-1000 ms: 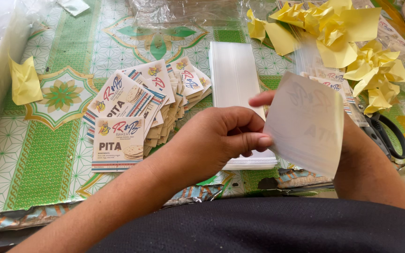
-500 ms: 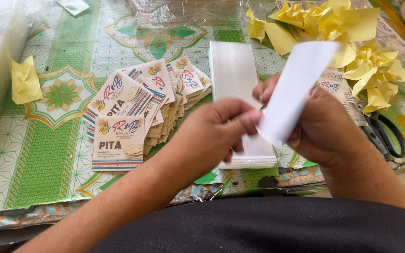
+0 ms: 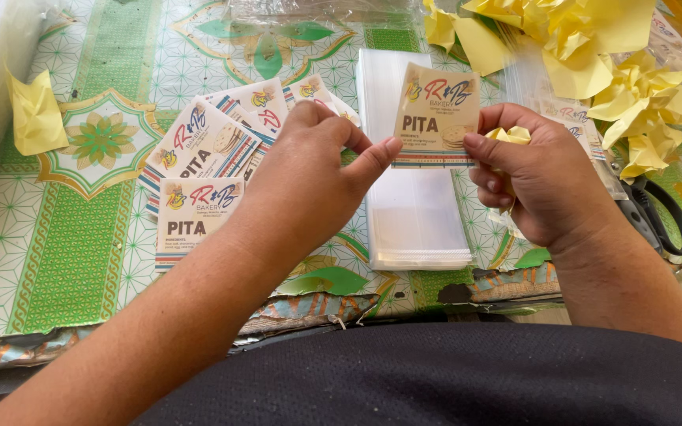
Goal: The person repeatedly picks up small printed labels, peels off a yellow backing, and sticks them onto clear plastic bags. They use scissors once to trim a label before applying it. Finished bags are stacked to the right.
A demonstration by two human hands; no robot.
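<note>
Label (image 3: 436, 114) pinched btwn L hand (image 3: 309, 177) & R hand (image 3: 538, 177), over bag stack (image 3: 420, 221).

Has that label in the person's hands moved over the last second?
Yes. The label has been turned print-side up and shifted left, now held above the stack of clear bags.

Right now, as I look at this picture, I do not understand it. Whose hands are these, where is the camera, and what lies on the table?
The camera sits on a person's head and looks down, so both hands are that person's own. The left hand and the right hand hold one printed label by its edges, above a stack of clear plastic bags. The right hand also holds a bit of yellow paper. On the green patterned tablecloth lie a fanned pile of labels, crumpled yellow backing papers and black scissors.
</note>
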